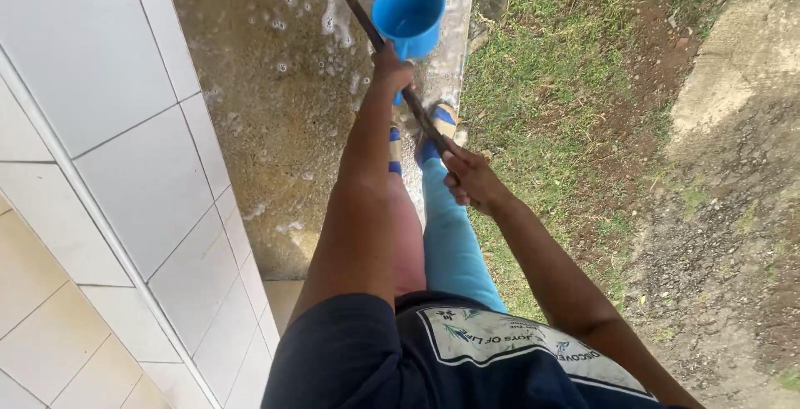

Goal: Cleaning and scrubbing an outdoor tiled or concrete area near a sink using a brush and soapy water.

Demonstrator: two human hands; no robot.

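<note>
Hands [392, 66]: one mug [408, 11], one stick [358, 13]

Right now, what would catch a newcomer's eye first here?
The bright blue plastic cup near the top, held by the left hand over a wet, soapy concrete strip. Both hands grip a long dark stick, the right hand lower down. White wall tiles lie left, grass right.

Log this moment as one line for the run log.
left hand: grips blue cup and stick | right hand: grips stick lower | wet, foamy concrete floor
</note>
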